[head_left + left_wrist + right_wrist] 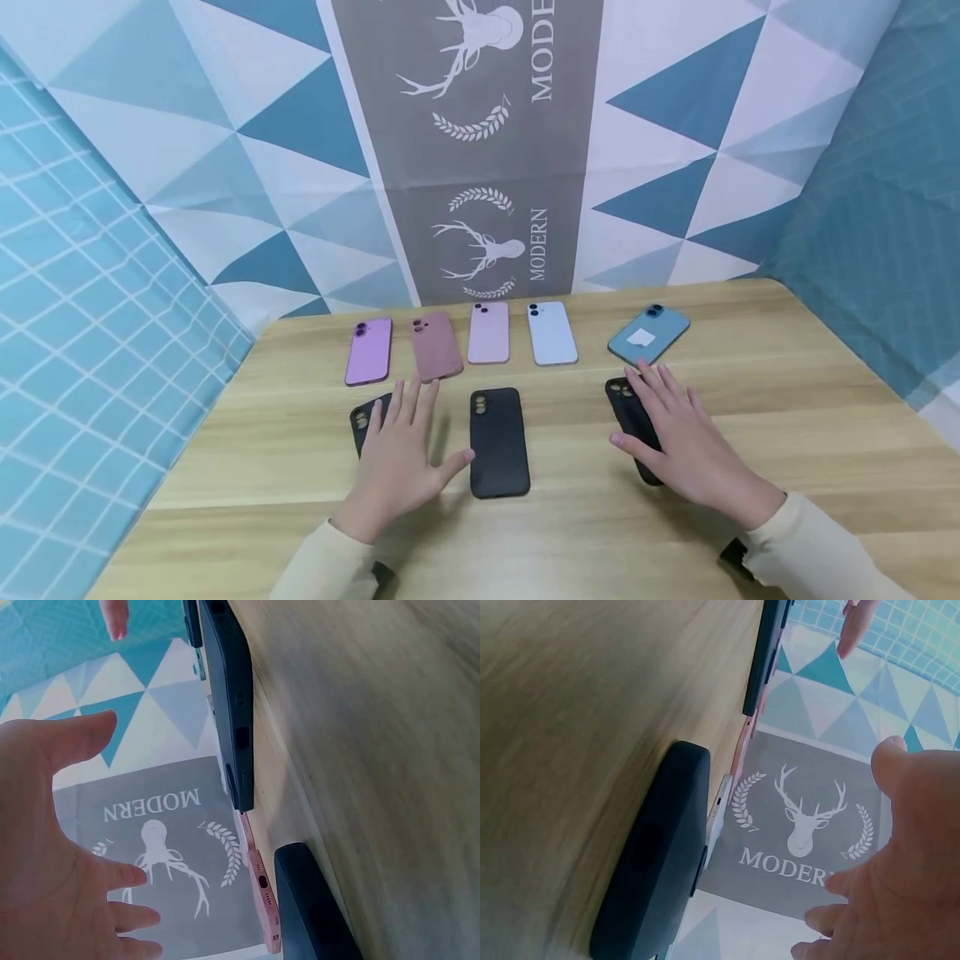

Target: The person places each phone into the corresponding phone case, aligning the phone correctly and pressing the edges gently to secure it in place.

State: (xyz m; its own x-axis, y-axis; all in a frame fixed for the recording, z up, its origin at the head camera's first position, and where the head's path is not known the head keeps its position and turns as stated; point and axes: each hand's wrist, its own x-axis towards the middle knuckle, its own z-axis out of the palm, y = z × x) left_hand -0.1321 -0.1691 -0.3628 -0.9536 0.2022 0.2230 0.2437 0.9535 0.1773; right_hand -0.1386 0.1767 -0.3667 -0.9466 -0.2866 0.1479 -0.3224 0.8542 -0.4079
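Two black cases partly hidden | left hand, right hand above | fingers straight, spread

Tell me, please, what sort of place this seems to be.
Probably a small indoor corner set up for demonstrations or filming: creased patterned sheeting hangs behind a wood-grain table, where colourful phones lie in a rough row beyond black phone cases.

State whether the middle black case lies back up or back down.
Back up: the head view shows the middle black case with its camera openings facing upward.
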